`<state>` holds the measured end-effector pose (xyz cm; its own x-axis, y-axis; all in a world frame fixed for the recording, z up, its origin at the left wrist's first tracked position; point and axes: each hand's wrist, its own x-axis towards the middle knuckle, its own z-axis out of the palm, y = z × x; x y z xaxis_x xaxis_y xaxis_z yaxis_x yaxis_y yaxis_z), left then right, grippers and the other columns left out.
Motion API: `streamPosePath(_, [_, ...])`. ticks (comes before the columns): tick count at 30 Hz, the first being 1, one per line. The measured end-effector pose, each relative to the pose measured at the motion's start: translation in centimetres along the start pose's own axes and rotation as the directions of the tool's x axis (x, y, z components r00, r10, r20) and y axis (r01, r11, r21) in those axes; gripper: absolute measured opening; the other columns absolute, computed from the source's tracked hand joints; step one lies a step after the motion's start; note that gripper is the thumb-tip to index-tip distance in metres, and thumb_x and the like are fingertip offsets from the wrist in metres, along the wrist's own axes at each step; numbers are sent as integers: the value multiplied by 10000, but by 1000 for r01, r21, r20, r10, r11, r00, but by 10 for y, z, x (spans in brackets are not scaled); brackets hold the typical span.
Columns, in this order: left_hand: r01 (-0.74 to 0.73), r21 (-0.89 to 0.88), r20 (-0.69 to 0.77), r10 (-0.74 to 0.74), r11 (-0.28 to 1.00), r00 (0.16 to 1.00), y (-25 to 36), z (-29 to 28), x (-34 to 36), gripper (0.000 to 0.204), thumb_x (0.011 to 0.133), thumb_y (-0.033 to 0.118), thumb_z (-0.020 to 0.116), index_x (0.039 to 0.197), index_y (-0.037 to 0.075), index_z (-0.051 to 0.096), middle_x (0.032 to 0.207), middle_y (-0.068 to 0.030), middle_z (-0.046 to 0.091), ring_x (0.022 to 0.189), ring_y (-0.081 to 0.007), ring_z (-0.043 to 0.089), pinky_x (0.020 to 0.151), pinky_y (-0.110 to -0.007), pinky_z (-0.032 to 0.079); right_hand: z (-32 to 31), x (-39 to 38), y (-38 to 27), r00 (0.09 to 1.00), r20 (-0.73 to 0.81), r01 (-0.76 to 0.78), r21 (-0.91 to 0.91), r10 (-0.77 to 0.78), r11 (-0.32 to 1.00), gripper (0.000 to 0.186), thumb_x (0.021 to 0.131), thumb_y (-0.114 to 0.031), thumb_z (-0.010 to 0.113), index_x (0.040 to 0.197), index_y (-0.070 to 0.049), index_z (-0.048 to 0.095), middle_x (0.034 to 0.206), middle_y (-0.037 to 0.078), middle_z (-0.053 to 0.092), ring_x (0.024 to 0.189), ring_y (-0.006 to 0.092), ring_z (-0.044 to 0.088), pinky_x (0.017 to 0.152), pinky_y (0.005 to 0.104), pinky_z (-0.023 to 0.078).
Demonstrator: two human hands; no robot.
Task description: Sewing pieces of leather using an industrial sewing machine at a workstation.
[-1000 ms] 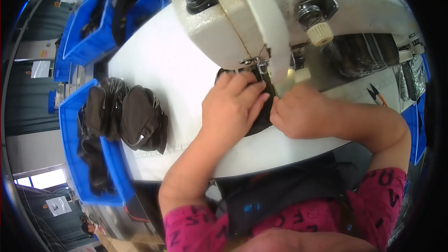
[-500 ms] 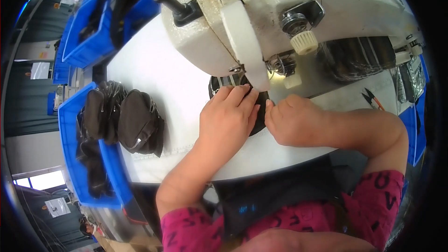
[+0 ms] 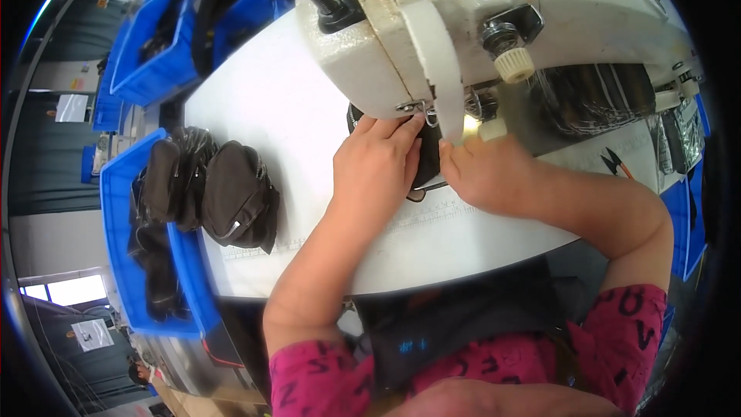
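Observation:
A dark fabric pouch (image 3: 427,158) with a zipper along its far left edge lies under the head of a white sewing machine (image 3: 340,54). My left hand (image 3: 374,161) rests on the pouch, its fingers stretched forward and flat, the fingertips close to the needle area. With curled fingers, my right hand (image 3: 490,176) pinches the pouch's right side. A small loop (image 3: 416,195) sticks out at the pouch's near edge. The machine's white guard and my fingers hide the needle and much of the pouch.
Several finished-looking dark pouches (image 3: 235,197) are heaped at the left, partly over a blue bin (image 3: 123,286). More blue bins (image 3: 158,69) stand at the far left. Orange-handled thread snips (image 3: 619,166) lie at the right, near a plastic-wrapped dark bundle (image 3: 590,96). A ruler strip (image 3: 463,211) runs along the white table.
The pouch has slid away from me under the machine, both hands going with it. Its near-edge loop now shows. The whole view has shifted slightly.

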<state>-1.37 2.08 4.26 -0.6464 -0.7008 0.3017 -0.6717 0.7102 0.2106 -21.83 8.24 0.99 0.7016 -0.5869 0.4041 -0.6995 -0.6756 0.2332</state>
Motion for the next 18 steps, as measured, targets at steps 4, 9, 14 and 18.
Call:
streamPosePath(4, [-8, -10, -47, 7, 1000, 999, -4, 0, 1, 291, 884, 114, 722, 1172, 124, 769, 1128, -30, 739, 1055, -263, 679, 830, -370, 581, -5, 4, 4, 1000, 27, -9, 23, 9, 1000, 265, 810, -91, 703, 1032, 53, 716, 714, 45, 646, 634, 184, 642, 531, 334, 474])
streamPosePath(9, [-3, -53, -58, 0, 999, 998, -4, 2, 0, 276, 888, 120, 700, 1155, 121, 768, 1103, -10, 714, 1012, -242, 664, 796, -367, 587, -3, 2, 4, 998, -16, -58, 91, 60, 994, 226, 811, -93, 669, 993, 39, 689, 734, 64, 650, 638, 215, 652, 550, 374, 516])
streamPosePath(14, [-25, -70, -97, 18, 997, 995, -8, 6, -3, 275, 886, 132, 709, 1155, 135, 768, 1103, 2, 716, 1025, -237, 663, 798, -370, 592, 11, 2, 2, 996, -70, -52, 73, 57, 996, 122, 769, -104, 659, 863, -30, 636, 726, 58, 625, 657, 227, 654, 555, 385, 511])
streamPosePath(18, [53, -129, -27, -57, 990, 998, -10, 7, -1, 235, 917, 186, 736, 1149, 155, 758, 1157, -1, 716, 1109, -238, 653, 860, -377, 585, 13, 4, 5, 991, -110, -63, 98, 74, 993, 100, 757, -124, 676, 781, -71, 595, 701, 42, 604, 644, 224, 642, 563, 389, 502])
